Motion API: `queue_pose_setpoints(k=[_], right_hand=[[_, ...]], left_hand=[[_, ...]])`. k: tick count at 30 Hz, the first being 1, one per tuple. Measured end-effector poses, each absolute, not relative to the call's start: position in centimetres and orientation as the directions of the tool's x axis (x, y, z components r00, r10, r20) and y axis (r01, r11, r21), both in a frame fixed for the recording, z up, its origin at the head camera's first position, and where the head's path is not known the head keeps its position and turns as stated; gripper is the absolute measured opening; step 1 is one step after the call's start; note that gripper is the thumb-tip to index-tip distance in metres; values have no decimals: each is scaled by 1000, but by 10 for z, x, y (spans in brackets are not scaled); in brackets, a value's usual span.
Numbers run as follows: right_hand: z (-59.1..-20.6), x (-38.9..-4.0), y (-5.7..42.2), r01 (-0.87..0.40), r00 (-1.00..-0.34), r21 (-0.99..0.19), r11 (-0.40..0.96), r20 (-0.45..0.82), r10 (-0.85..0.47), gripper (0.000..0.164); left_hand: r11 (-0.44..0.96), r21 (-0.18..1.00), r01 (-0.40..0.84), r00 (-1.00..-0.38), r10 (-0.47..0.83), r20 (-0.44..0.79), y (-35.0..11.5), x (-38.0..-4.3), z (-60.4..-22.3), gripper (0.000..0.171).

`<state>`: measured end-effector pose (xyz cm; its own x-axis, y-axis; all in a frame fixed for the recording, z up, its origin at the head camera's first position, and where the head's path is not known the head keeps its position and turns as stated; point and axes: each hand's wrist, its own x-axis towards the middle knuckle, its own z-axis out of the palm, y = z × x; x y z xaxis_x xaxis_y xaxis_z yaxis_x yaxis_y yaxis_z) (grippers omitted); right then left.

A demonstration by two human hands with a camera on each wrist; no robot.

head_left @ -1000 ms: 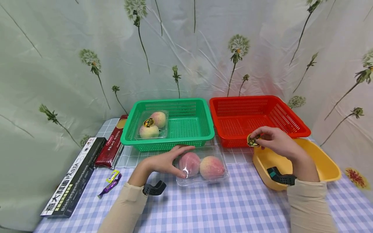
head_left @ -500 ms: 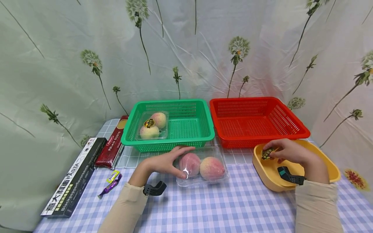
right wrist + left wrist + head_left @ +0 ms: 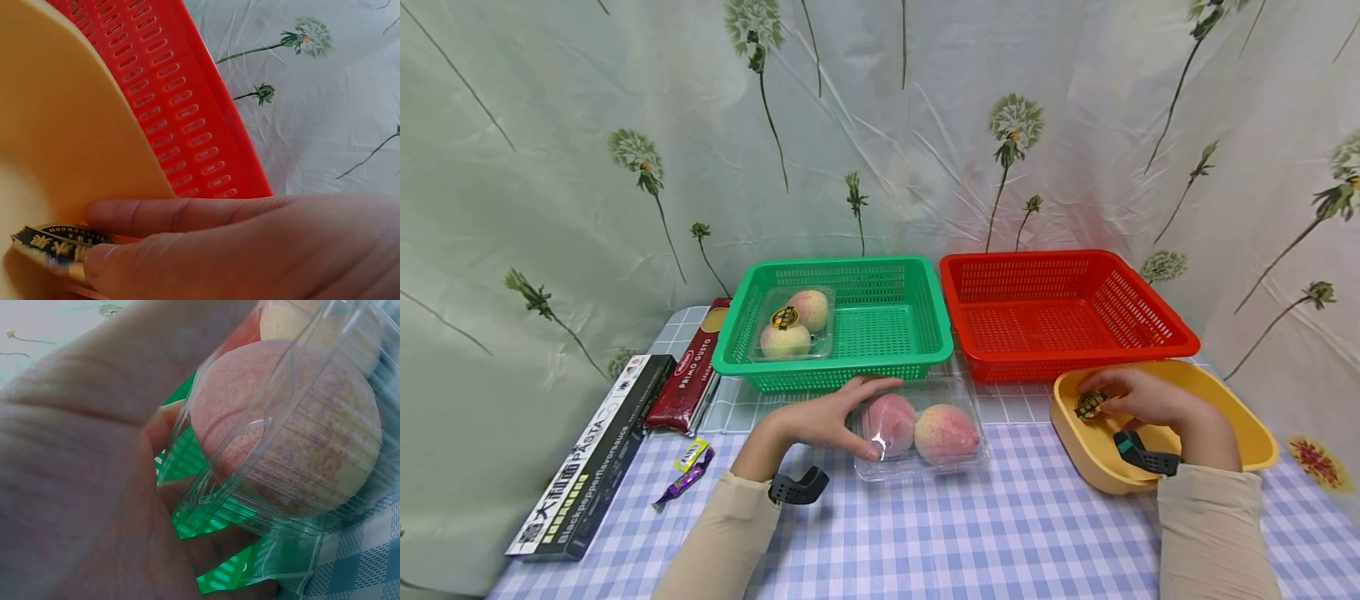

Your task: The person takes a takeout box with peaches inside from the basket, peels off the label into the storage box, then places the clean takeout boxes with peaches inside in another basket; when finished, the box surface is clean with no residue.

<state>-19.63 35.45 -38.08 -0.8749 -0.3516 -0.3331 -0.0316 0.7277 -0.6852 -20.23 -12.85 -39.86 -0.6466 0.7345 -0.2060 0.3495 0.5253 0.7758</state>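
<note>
Close pinch of that right hand (image 3: 1138, 398) on a black-and-gold label (image 3: 1089, 406) in the yellow tub (image 3: 1088, 462), left hand (image 3: 829, 418) wide-fingered against a peach box (image 3: 910, 470).

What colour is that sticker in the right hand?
The sticker is black and gold, clearest in the right wrist view.

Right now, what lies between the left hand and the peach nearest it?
The clear wall of the plastic container lies between the left hand and that peach, shown best in the left wrist view.
</note>
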Motion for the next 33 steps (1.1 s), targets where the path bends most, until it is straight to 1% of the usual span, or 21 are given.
queue_pose_setpoints(k=[4, 6, 9, 11, 14, 16, 18, 21, 23, 25, 29, 31, 33], right_hand=[[-382, -197, 356, -94, -872, -680, 727, -296, -390, 34], [-380, -197, 357, -164, -876, -652, 741, -249, -414, 32], [-375, -196, 358, -230, -894, -588, 776, -188, -407, 29], [-370, -195, 358, -228, -920, -539, 811, -155, -361, 28], [-360, -191, 357, -176, -949, -526, 832, -136, -286, 29], [-355, -188, 357, -124, -963, -532, 838, -138, -230, 31], [-350, -186, 356, -95, -973, -550, 829, -125, -194, 33], [-348, -188, 353, -76, -991, -545, 835, -51, -124, 37], [-349, -191, 351, -76, -997, -525, 848, 38, -66, 38], [-351, -194, 351, -72, -991, -510, 857, 130, -6, 38], [-358, -199, 354, -66, -963, -510, 858, 259, 80, 38], [-362, -200, 357, -75, -953, -510, 857, 289, 88, 39], [-365, -201, 360, -66, -954, -509, 858, 283, 95, 44]], left_hand=[[524, 776, 352, -647, 735, -202, -129, -202, -398, 98], [521, 777, 352, -648, 735, -199, -129, -202, -398, 98], [514, 780, 356, -647, 738, -191, -130, -202, -398, 99], [509, 780, 363, -647, 741, -183, -131, -201, -397, 99], [508, 769, 388, -657, 738, -156, -132, -202, -396, 97], [498, 761, 416, -667, 735, -117, -131, -203, -397, 89], [481, 762, 433, -681, 729, -73, -130, -204, -398, 77], [446, 783, 435, -706, 708, -11, -127, -207, -400, 55], [423, 812, 402, -728, 685, 3, -126, -208, -401, 46], [402, 842, 360, -750, 661, 5, -125, -210, -403, 41], [368, 892, 263, -777, 629, -31, -122, -211, -406, 44], [364, 907, 212, -785, 616, -64, -120, -210, -407, 47], [367, 916, 161, -793, 600, -101, -118, -209, -407, 49]])
